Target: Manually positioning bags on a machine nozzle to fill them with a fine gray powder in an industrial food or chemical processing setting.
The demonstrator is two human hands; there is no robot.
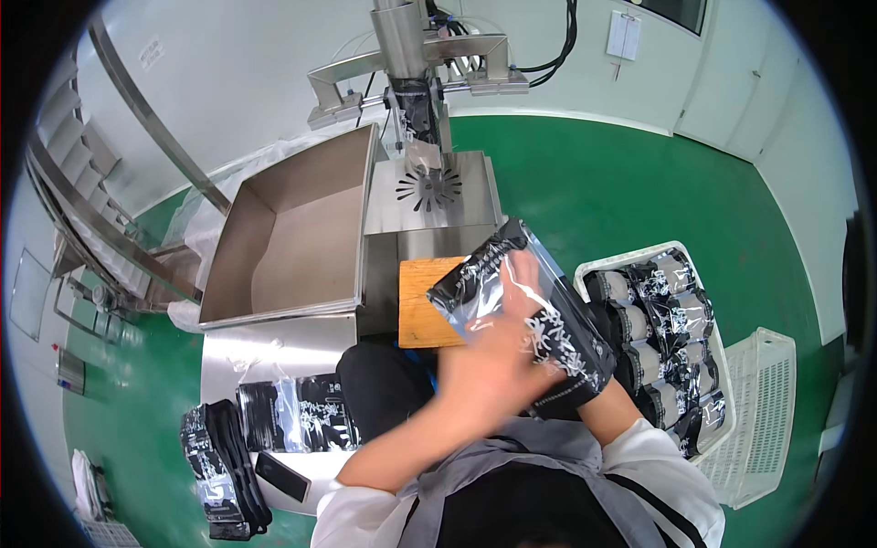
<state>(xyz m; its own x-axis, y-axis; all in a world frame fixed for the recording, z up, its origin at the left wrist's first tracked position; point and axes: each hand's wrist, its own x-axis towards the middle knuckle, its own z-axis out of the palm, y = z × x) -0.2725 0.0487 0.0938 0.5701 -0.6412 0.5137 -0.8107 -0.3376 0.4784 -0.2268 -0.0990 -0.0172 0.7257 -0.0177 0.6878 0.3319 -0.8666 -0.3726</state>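
Note:
A black plastic pouch (569, 342) with white printing and a clear window is held up, tilted, before my chest. My left hand (483, 366), blurred, lies across its near left side with the thumb over the printed part. Whether it grips the pouch or only touches it, I cannot tell. From the right, my right forearm reaches behind the pouch. Fingers of my right hand (522, 277) show through the clear window; whether they are inside or behind the pouch is unclear. Under the pouch's far left corner is a wooden board (426, 301).
A filling machine's steel tube (399, 41) holds another pouch (416, 113) above a slotted plate (473, 198). Left are a steel hopper (308, 253), stacked flat pouches (298, 414) and a phone (282, 477). Right, a white crate (723, 390) of filled pouches adjoins a perforated basket (760, 411).

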